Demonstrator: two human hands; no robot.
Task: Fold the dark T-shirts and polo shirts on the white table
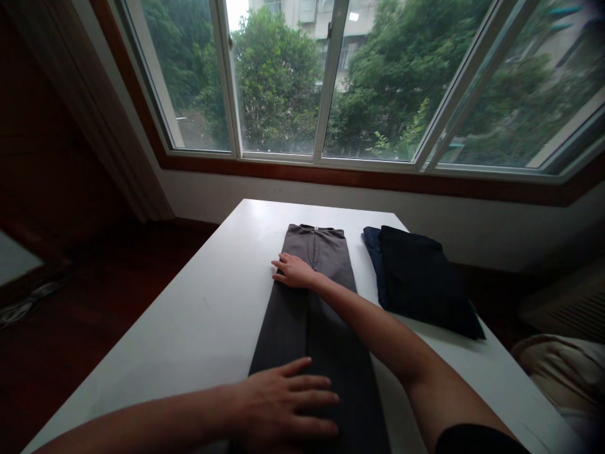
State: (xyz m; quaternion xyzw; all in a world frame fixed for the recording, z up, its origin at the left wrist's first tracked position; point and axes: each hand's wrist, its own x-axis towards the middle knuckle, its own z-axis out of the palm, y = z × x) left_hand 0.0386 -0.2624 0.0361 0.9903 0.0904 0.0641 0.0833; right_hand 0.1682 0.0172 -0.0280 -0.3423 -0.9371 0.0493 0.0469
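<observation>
A pair of dark grey trousers (331,334) lies flat and lengthwise on the white table (189,315), its waistband at the far end and its legs running toward me. My right hand (295,271) rests on the left side of the trousers below the waistband, fingers spread over the edge. Nearer to me, my left hand (288,403) is over the trouser legs with its fingers stretched out and apart. Neither hand grips the cloth. The lower ends of the legs run out of view at the bottom.
Folded dark clothes (420,277), black over navy, lie at the table's right edge. Beyond the table are a wall and a wide window (283,82). A curtain (108,113) hangs at the left. Light-coloured fabric (562,366) sits off the table at the right.
</observation>
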